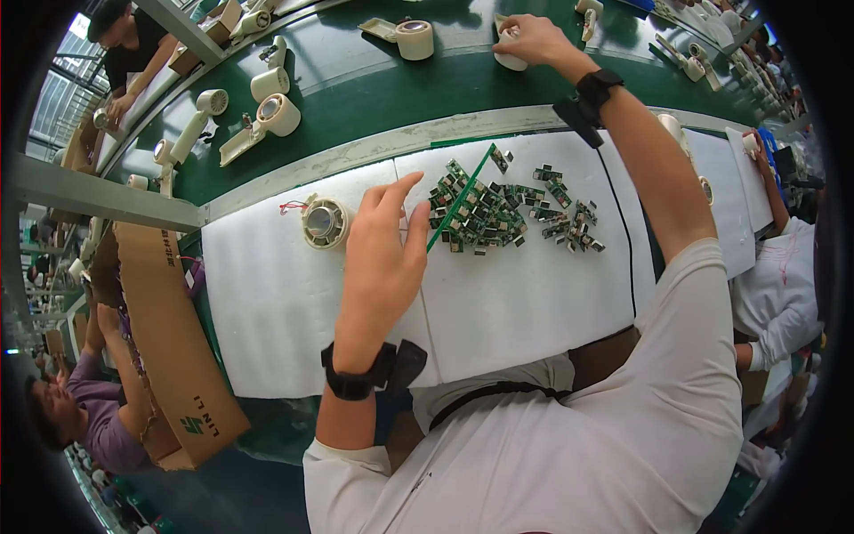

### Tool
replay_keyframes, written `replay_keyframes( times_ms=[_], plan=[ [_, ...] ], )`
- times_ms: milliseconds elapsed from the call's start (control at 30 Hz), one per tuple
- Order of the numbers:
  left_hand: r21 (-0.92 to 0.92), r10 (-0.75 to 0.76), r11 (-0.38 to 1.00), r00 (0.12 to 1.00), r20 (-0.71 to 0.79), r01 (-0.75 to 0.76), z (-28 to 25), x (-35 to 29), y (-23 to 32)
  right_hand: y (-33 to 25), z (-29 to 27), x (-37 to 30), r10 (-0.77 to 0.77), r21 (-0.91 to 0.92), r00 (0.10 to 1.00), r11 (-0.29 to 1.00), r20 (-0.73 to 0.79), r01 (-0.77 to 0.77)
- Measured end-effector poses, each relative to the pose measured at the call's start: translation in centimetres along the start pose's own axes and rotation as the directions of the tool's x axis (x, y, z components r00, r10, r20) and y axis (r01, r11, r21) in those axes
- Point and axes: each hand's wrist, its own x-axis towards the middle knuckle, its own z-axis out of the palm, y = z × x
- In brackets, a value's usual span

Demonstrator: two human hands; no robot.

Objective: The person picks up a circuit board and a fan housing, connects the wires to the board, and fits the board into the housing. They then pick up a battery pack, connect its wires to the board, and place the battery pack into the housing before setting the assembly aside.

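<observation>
Stretched out on the green belt, my right hand (534, 41) grips a cream fan housing (511, 61) from above. My left hand (382, 254) hovers over the white foam-topped worktable (534, 298), thumb and fingers apart, holding nothing. Just left of it lies a round cream fan head (325, 222) with a silvery centre and thin red wires (292, 206). To its right a heap of small green circuit boards (485, 218) is spread out, with a long thin green strip (461, 198) slanting across it. A smaller cluster of boards (574, 227) lies further right.
Several cream handheld fan parts, such as one fan housing (414, 40) and another (278, 114), stand on the green conveyor belt (356, 98). A cardboard box (169, 338) is at the left. A black cable (623, 222) crosses the worktable. Co-workers sit on both sides.
</observation>
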Motion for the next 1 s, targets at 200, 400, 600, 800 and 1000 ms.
replay_keyframes(
  times_ms=[200,400,600,800,1000],
  plan=[
    [0.081,-0.003,0.997,0.981,0.194,-0.013,-1.2,0.9,-0.8,-1.4,-12.1,-15.6,-0.494,0.518,0.866,0.764,0.082,0.386],
    [-0.076,-0.007,0.997,0.996,0.088,0.013,-1.1,0.4,-0.4,1.8,-15.4,-29.8,-0.567,0.501,0.716,0.794,0.408,0.343],
    [-0.151,0.061,0.985,0.988,-0.139,-0.082,-2.1,-3.0,5.3,1.0,-14.9,-37.6,-0.594,0.057,0.804,0.804,0.026,0.592],
    [-0.504,0.417,0.834,0.853,0.314,-0.223,0.3,-9.8,8.1,-2.6,-14.1,-42.7,-0.137,0.402,0.990,0.909,0.036,0.111],
    [-0.583,0.453,0.799,0.783,0.426,-0.145,3.5,-12.4,6.8,-2.2,-9.1,-43.6,-0.172,0.475,0.984,0.863,-0.049,0.175]
  ],
)
